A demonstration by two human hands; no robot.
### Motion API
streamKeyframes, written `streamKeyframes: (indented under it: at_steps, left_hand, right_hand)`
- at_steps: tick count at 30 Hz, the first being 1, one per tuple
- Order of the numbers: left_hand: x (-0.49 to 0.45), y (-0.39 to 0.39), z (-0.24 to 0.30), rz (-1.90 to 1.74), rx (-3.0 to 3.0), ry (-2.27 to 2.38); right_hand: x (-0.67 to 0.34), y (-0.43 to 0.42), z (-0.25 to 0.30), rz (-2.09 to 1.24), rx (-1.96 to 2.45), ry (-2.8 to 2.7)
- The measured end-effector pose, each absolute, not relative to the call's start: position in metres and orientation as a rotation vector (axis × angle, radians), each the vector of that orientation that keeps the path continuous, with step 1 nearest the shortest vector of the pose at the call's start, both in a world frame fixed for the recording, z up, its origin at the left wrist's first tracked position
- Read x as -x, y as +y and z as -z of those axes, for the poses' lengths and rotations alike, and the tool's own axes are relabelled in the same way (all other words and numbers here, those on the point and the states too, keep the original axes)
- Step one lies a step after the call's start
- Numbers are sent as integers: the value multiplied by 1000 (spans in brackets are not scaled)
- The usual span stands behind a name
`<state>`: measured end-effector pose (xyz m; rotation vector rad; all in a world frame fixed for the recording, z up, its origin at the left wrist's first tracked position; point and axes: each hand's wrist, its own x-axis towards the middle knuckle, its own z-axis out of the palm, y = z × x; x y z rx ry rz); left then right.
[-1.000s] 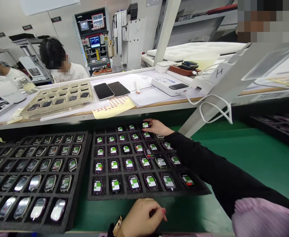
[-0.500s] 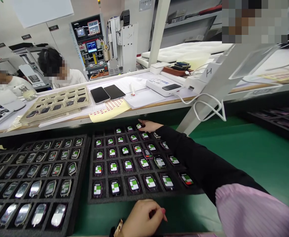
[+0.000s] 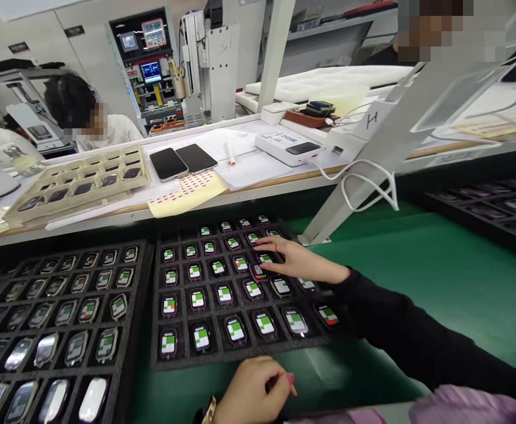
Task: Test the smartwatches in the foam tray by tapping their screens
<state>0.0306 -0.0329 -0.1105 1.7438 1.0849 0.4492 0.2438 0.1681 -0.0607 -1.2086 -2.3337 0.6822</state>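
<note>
Two bare hands, ours, are at a smooth green-topped bench (image 3: pixel 416 253). Half a second ago our right hand (image 3: pixel 286 256) was at a watch in the far row of the middle tray; now it has drawn back toward us, and that watch lies uncovered in its cell. Our right grip is released, fingers spread over the tray, with the thumb at a small dark tilted watch (image 3: pixel 258 271) lying across a divider; whether it touches, we cannot tell. Our left hand (image 3: pixel 258 386), in the same place as before, is loosely closed just in front of the tray, with nothing visible in it.

The middle tray, a dark grey foam grid (image 3: pixel 173 363), holds square watches (image 3: pixel 197 299) in its cells, their lit screens patterned green and white, a few with red or orange blocks. Just to its left, a second grey foam tray (image 3: pixel 133 318) holds more watches, several with shiny pale faces. Farther right, a dark gridded tray (image 3: pixel 465 227) carries dim pieces.

On the white raised shelf (image 3: pixel 258 197), a cream plastic tray (image 3: pixel 75 206) holds dark squarish pieces, and a shallow reddish-brown tray (image 3: pixel 302 122) bears stacked dark devices (image 3: pixel 320 108).
</note>
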Motion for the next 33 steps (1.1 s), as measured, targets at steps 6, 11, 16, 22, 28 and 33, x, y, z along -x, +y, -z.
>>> streamKeyframes:
  at_steps: [6, 11, 16, 22, 28, 33]
  left_hand:
    - [-30, -32, 108, -454, -1743, 1077]
    - [-31, -32, 108, -458, -1745, 1084]
    - [-30, -33, 108, -472, -1742, 1081]
    - [-31, -32, 109, -494, -1739, 1072]
    - [-29, -34, 109, -528, -1710, 1063]
    - [-28, -37, 105, -558, -1694, 1083]
  right_hand:
    - [-247, 146, 87, -509, 1227, -2316]
    - [-243, 146, 90, -504, 1160, -2378]
    - [-232, 148, 84, -526, 1030, -2464]
    - [-216, 151, 72, -581, 1096, -2406]
    - [-160, 180, 59, -667, 1103, -2422]
    - [-77, 234, 60, -695, 1232, -2396]
